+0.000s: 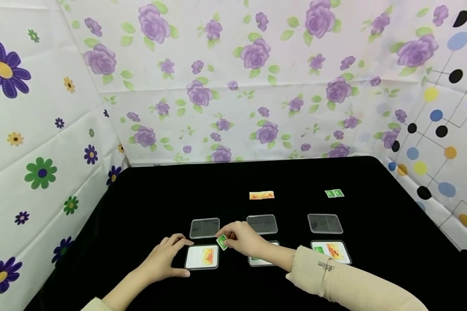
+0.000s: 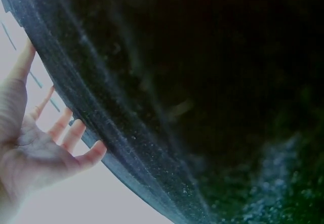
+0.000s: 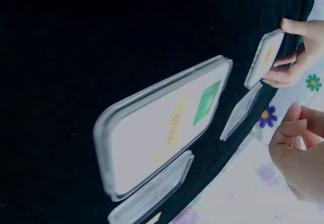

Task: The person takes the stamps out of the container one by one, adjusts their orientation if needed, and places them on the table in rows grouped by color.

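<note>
My right hand (image 1: 243, 239) pinches a small green card (image 1: 222, 242) between thumb and fingers, just above the right edge of the left white-filled case (image 1: 194, 258). An orange picture card (image 1: 208, 256) lies in that case, on its right part. My left hand (image 1: 165, 259) is spread around the case's left end, index fingertip by the top corner and thumb near the bottom one. In the right wrist view the left hand (image 3: 298, 57) spans this case (image 3: 263, 67). Close to that camera is the middle case (image 3: 147, 155), with an orange and a green card (image 3: 207, 103) inside.
Clear lids (image 1: 204, 228) lie behind the cases, another lid (image 1: 262, 224) in the middle and a third lid (image 1: 325, 223) at right. The right case (image 1: 344, 258) holds orange and green cards. Farther back lie orange cards (image 1: 262, 195) and green cards (image 1: 334, 193). My right forearm partly covers the middle case.
</note>
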`<state>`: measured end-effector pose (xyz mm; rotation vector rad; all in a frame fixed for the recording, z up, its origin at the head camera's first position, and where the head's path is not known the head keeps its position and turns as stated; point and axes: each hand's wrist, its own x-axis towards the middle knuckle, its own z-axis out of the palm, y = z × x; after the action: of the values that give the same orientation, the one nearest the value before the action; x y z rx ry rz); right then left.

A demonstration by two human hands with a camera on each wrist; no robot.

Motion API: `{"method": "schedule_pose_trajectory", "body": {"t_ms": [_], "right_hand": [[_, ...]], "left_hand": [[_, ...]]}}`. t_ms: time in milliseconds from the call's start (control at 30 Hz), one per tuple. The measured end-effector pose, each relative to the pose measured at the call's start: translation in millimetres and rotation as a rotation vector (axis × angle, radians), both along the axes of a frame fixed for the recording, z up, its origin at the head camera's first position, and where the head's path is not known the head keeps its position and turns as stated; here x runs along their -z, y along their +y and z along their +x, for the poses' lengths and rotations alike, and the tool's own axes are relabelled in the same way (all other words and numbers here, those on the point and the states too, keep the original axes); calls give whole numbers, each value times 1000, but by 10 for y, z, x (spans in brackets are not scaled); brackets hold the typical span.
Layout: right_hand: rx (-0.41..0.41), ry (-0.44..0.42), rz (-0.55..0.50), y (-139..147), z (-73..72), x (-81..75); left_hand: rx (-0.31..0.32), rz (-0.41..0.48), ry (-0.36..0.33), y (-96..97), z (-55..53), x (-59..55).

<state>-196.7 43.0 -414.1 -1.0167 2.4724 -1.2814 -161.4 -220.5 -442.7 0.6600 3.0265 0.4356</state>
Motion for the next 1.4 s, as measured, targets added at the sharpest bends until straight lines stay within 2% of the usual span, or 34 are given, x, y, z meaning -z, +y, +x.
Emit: {"method": "schedule_pose_trajectory", "body": {"t_ms": [333, 533, 867, 1167, 1400], "right_hand": [[22, -26, -28, 297, 23, 25], [30, -28, -72, 498, 8, 5], [72, 9, -97, 769, 4, -6], [134, 50, -63, 985, -32, -58], [172, 32, -36, 1217, -68, -93]], "left_hand": [[26, 8, 18, -32, 8, 17], [15, 6, 18, -48, 17, 7], [21, 4, 9, -32, 5, 9], [30, 5, 8, -20, -1, 2], [17, 2, 5, -21, 6, -4]]}}
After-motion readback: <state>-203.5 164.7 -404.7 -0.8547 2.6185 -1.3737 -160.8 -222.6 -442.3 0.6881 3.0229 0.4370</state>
